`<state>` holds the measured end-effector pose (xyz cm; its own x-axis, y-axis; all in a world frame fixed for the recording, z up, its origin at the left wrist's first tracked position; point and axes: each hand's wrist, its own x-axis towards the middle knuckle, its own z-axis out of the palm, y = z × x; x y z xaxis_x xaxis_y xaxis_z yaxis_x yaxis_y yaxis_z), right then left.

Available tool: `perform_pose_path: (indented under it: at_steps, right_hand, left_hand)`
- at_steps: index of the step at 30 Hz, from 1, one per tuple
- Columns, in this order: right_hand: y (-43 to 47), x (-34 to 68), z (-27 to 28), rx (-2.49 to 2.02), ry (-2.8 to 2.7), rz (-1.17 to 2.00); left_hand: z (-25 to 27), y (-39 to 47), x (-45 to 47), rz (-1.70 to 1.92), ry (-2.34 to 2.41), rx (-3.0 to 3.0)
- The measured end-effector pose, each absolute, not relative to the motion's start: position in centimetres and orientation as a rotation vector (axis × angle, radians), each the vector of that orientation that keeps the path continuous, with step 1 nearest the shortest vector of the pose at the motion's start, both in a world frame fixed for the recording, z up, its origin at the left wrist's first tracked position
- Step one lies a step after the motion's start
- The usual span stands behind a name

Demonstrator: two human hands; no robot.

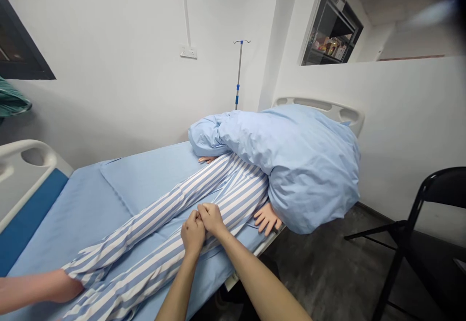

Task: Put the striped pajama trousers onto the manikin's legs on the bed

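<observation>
A manikin in blue-and-white striped trousers point(160, 258) lies along the bed. My left hand point(192, 233) is closed in a fist over the nearer thigh. Against it, my right hand point(211, 216) is closed too, its knuckles up. Whatever the fingers may hold is hidden beneath them. A light blue quilt point(302, 160) lies heaped over the manikin's upper body and hides the head. One manikin hand point(267, 218) pokes out palm down at the near side, beyond my right hand. A bare manikin foot point(40, 289) shows at lower left.
The bed point(87, 194) has a light blue sheet, with a headboard point(355, 115) at right and a footboard point(40, 158) at left. Behind it stands an IV pole point(239, 66). A black folding chair point(415, 224) is on the dark floor at right.
</observation>
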<state>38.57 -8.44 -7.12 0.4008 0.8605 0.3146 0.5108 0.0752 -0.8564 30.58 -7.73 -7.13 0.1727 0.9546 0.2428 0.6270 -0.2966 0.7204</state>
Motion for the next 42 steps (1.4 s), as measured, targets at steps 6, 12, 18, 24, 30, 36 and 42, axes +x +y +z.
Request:
perform_pose_path:
  at_steps: [6, 12, 18, 24, 30, 36, 42]
  right_hand:
    - [-8.6, 39.8, -6.2, -1.661, -1.344, 0.311]
    - [-9.0, 44.3, -6.1, -1.745, -1.184, 0.203]
    - [-9.2, 44.2, -7.0, -1.713, -1.131, 0.193]
    - [-9.5, 44.3, -6.5, -1.684, -1.163, 0.223]
    - [-9.2, 44.4, -6.9, -1.630, -1.160, 0.280]
    - [-8.9, 48.0, -4.5, -1.578, -1.161, 0.300]
    - [-9.1, 51.0, -4.0, -1.619, -1.172, 0.231]
  left_hand:
    - [-7.0, -7.6, 30.5, 0.900, 1.507, 2.032]
    - [-7.0, -7.8, 30.5, 0.915, 1.468, 1.993]
    - [-6.1, -7.0, 30.2, 0.962, 1.321, 1.762]
    - [-5.1, -7.6, 32.9, 1.099, 1.108, 1.620]
    - [-6.8, -8.3, 34.6, 1.016, 1.105, 1.676]
    - [-7.0, -7.6, 33.6, 0.958, 0.974, 1.582]
    - [-7.0, -7.7, 33.6, 0.988, 1.000, 1.551]
